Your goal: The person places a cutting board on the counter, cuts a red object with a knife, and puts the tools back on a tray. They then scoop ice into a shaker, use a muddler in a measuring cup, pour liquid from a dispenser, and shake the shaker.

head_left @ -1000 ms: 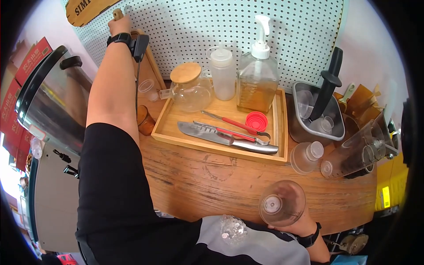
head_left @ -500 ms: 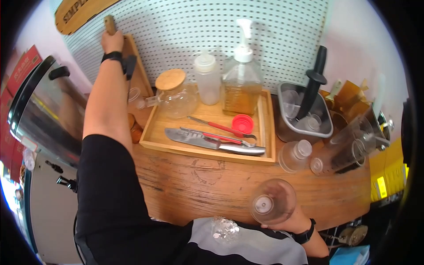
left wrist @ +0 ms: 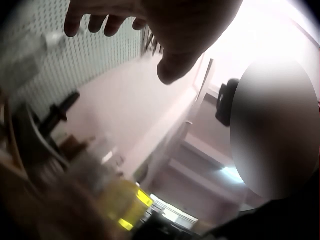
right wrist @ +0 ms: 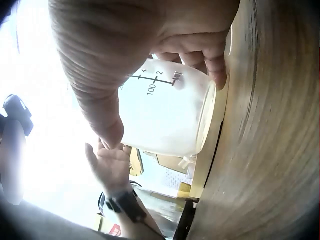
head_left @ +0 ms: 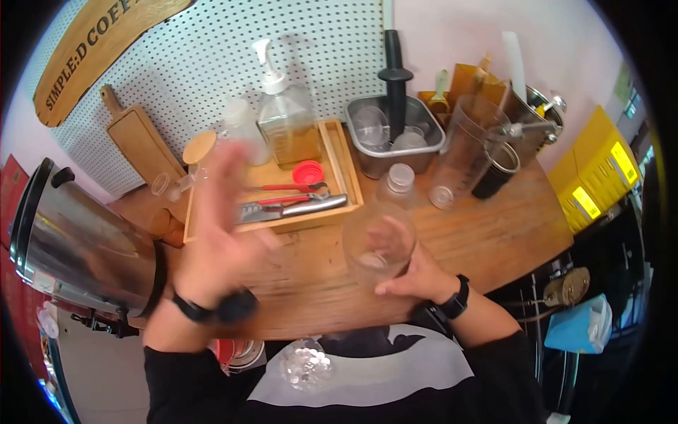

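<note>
In the head view my left hand is blurred, raised in the air with its fingers spread and nothing in it. Behind it lies the wooden tray. The fingers and thumb also show spread apart in the left wrist view. My right hand grips a clear plastic measuring cup over the front of the table. Black measuring marks run along the cup's wall in the right wrist view, with the thumb on one side and fingers on the other. A wooden cutting board with a handle leans against the pegboard.
The tray holds a knife, red-handled tools, a red lid and a pump bottle. To the right stand a metal bin, a small clear bottle and a tall clear pitcher. A metal dispenser is at left.
My left hand has let go of the cutting board's handle and come back toward me, fingers spread. The cup has stayed in my right hand. The head view has turned to the right.
</note>
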Tool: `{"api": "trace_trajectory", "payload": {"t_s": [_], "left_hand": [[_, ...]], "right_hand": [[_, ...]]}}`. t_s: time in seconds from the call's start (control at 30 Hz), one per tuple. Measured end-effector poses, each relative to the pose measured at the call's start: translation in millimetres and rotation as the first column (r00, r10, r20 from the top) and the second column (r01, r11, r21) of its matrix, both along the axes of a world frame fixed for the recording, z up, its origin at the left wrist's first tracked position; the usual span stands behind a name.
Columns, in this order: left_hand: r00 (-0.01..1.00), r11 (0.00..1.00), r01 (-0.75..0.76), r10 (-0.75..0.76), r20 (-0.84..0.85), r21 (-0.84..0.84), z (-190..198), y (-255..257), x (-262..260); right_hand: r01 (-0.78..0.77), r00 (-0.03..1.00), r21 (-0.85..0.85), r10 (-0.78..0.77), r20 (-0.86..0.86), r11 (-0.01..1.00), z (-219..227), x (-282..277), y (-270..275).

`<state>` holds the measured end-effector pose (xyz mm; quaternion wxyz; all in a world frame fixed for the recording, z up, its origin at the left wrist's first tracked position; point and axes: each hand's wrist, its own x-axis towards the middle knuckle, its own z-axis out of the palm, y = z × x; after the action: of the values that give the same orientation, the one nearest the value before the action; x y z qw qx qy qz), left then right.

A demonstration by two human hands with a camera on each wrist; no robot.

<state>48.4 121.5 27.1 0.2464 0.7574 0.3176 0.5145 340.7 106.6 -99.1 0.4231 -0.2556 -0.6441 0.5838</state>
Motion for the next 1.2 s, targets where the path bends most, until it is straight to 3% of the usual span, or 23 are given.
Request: {"api": "trace_trajectory", "payload": {"t_s": [0.03, 0.13, 0.2, 0.3, 0.43, 0.5, 0.6, 0.83, 0.9, 0.93, 1.0, 1.13, 1.2], "left_hand": [[0.982, 0.978, 0.138, -0.155, -0.104, -0.157, -13.3, -18.6, 19.3], [0.962, 0.929, 0.212, -0.253, -0.100, -0.304, -67.3, -29.2, 66.7], [0.964, 0.864, 0.264, -0.216, 0.157, -0.430, -91.3, -25.1, 86.5], [0.967, 0.863, 0.231, -0.151, 0.207, -0.449, -96.7, -25.8, 95.2], [0.947, 0.847, 0.295, -0.196, 0.256, -0.442, -102.2, -21.4, 84.4], [0.952, 0.870, 0.285, -0.208, 0.224, -0.402, -107.4, -18.3, 78.6], [0.924, 0.849, 0.312, -0.166, 0.345, -0.427, -109.5, -14.2, 71.9], [0.945, 0.878, 0.244, -0.120, 0.303, -0.412, -116.6, -6.1, 69.4], [0.953, 0.874, 0.248, -0.142, 0.268, -0.418, -121.0, -5.8, 69.9], [0.950, 0.871, 0.252, -0.139, 0.281, -0.421, -120.8, -5.9, 70.8], [0.952, 0.871, 0.243, -0.129, 0.279, -0.427, -119.2, -6.3, 70.3], [0.957, 0.879, 0.232, -0.130, 0.258, -0.417, -123.5, -4.3, 70.0], [0.957, 0.878, 0.232, -0.129, 0.261, -0.419, -123.3, -5.3, 70.2]], "right_hand": [[0.014, 1.000, -0.003, -0.014, 0.005, 1.000, -0.7, -0.4, 0.2], [0.001, 0.996, -0.040, -0.004, -0.084, 0.999, -0.5, -3.3, 0.3], [0.000, 0.998, -0.012, -0.001, -0.063, 1.000, -0.1, -5.3, -1.0], [0.019, 1.000, -0.014, -0.020, -0.024, 1.000, 8.0, -7.6, -8.2], [-0.005, 1.000, 0.008, 0.004, 0.031, 1.000, 14.0, -2.9, -15.1], [0.015, 0.963, 0.152, -0.055, 0.264, 0.988, 12.3, 3.1, -16.2], [0.041, 0.949, 0.097, -0.069, 0.308, 0.994, 17.5, 14.5, -20.4], [0.155, 0.929, 0.149, -0.196, 0.315, 0.977, 14.7, 40.1, -14.3], [0.367, 0.861, 0.295, -0.442, 0.251, 0.882, 22.4, 42.2, -10.4], [0.360, 0.863, 0.290, -0.435, 0.257, 0.886, 26.6, 43.4, -6.6], [0.474, 0.805, 0.443, -0.579, 0.133, 0.761, 35.9, 46.0, 5.9], [0.486, 0.762, 0.532, -0.634, 0.132, 0.694, 44.9, 39.9, 24.7], [0.408, 0.688, 0.613, -0.669, 0.280, 0.676, 52.5, 31.9, 28.0]]}}
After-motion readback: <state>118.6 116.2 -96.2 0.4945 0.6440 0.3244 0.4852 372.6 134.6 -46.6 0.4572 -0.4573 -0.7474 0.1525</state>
